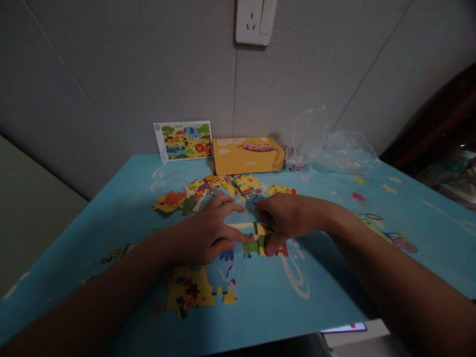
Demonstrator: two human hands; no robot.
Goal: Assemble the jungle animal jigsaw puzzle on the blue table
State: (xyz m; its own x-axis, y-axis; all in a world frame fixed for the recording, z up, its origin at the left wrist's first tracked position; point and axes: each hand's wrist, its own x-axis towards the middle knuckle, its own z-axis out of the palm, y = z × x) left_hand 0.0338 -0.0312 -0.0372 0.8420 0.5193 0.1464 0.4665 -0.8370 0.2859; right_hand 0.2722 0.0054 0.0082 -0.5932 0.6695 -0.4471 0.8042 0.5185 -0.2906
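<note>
My left hand [210, 230] lies over the joined puzzle with its fingers spread, the index fingertip touching the upper row near a green part. At the right end of that row, my right hand [284, 215] is closed, its thumb and curled fingers on a puzzle piece [262, 240] with yellow and green on it. Part of that piece is hidden by the fingers. Nearer to me, a joined puzzle section [193, 287] shows a blue animal on yellow; my left hand and forearm cover some of it. Loose puzzle pieces [241, 184] lie in an arc beyond both hands.
Against the wall lean a picture card [184, 141] and a yellow puzzle box [247, 157]. Crumpled clear plastic wrapping [345, 151] sits right of the box. A blue patterned cloth [253, 307] covers the table, whose front edge is close to me. A wall socket [255, 22] is above.
</note>
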